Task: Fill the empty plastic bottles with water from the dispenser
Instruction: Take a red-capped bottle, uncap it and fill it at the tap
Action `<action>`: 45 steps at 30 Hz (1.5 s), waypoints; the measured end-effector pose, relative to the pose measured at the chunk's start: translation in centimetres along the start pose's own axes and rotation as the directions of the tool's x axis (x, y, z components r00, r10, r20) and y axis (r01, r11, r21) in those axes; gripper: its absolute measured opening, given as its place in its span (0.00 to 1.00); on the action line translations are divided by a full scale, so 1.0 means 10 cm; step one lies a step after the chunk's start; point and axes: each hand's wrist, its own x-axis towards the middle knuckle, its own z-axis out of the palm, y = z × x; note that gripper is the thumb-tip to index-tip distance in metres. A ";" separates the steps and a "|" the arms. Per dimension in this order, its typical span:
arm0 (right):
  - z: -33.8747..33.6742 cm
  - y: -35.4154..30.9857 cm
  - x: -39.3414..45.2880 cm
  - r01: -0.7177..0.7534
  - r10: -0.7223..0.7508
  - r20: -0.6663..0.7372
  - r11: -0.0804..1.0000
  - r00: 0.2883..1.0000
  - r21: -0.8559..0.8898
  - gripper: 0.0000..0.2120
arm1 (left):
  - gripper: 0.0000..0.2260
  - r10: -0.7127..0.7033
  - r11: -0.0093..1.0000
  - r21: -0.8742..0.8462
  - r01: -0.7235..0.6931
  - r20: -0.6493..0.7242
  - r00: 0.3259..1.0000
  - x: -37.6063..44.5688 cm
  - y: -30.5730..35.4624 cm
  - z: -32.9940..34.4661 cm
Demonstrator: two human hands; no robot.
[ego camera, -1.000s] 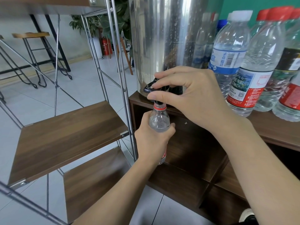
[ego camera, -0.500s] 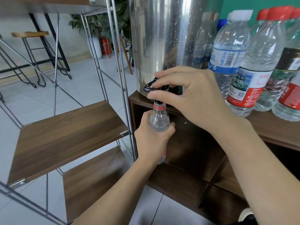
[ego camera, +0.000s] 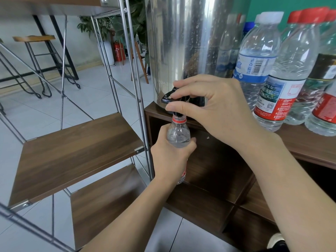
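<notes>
Looks like a cafe or break area: tiled floor [ego camera: 60,113], bar stool [ego camera: 34,39] far left, steel water urn [ego camera: 181,42] on a wooden cabinet [ego camera: 309,148].

Both hands' fingers [ego camera: 183,94] curled, gripping

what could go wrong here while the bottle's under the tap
The small bottle hangs in the air, held only by the left hand; if its narrow mouth drifts off the spout, water may spill onto the cabinet. The right hand on the black lever hides the spout, so overfilling might go unnoticed.
</notes>
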 end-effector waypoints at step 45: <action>0.01 -0.01 0.00 0.012 -0.012 -0.013 1.000 1.000 0.026 0.11 | 0.21 0.014 1.000 0.000 -0.014 0.014 1.000 0.00 0.00 -0.01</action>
